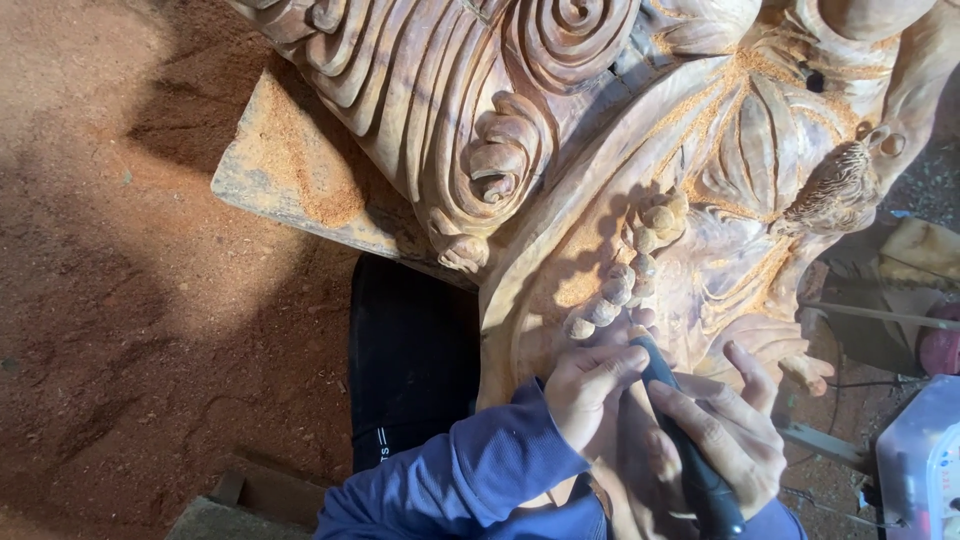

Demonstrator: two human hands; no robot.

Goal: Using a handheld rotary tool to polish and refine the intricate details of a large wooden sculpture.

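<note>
A large reddish wood carving (620,150) with spirals, leaves and a string of round beads fills the upper and middle view. My left hand (590,385) rests on the carving just below the beads, fingers curled against the front of a black pen-shaped power tool (690,450). My right hand (725,430) wraps around the tool's body. The tool's tip points up at the carved surface near the lowest beads and is hidden by my fingers. Both arms wear blue sleeves (470,480).
Sawdust covers the reddish floor (130,300) at left. A dusty wooden plank (290,175) lies under the carving. My dark trouser leg (410,360) is below it. A white plastic box (920,460), wood scraps and thin cables sit at the right.
</note>
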